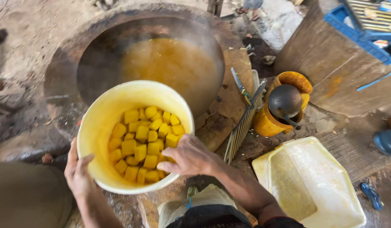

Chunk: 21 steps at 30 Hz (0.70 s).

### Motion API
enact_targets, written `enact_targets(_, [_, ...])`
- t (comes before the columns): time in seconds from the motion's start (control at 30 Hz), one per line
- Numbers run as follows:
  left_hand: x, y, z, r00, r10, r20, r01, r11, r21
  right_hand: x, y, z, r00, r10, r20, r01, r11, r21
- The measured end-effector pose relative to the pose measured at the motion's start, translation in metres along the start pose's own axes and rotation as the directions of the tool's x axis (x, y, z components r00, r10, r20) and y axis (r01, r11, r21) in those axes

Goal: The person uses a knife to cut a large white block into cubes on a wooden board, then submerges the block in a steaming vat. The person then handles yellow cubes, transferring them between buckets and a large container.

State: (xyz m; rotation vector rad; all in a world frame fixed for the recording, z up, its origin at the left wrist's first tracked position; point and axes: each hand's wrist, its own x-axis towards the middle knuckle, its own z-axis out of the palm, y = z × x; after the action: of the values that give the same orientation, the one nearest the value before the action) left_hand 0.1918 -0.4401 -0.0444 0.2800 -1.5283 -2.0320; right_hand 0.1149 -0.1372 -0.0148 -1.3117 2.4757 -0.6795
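The yellow bucket (134,135) is held tilted toward the big wok (136,63), just over its near rim, and the yellow cubes (144,143) are all still heaped inside it; none shows in the steaming brown liquid (172,65), so the emptying looks not yet done. The left hand (79,175) clasps the bucket's outer wall from below, fingers curled on the rim. The right hand (189,156) is closed over the opposite rim, thumb inside near the cubes, forearm reaching in from the lower right. Off to the right stand a yellow can (269,120) with a ladle (285,101) and a pale tray (326,177).
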Motion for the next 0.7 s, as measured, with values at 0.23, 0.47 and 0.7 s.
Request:
enact_targets(0.23, [-0.004,0.006,0.015,0.996,-0.073,-0.044,0.066,0.987,-0.147,-0.002,0.011,0.016,0.728,-0.308,-0.612,0.319,0.943,-0.095])
enact_targets(0.47, [0.002,0.010,0.010,0.991,-0.096,-0.092,0.087,0.992,-0.091,0.004,0.016,0.030,0.594,-0.327,-0.735,0.402,0.912,-0.081])
enact_targets(0.7, [0.002,0.010,0.012,0.989,-0.101,-0.109,0.089,0.990,-0.107,0.003,0.017,0.032,0.592,-0.317,-0.741,0.410,0.910,-0.062])
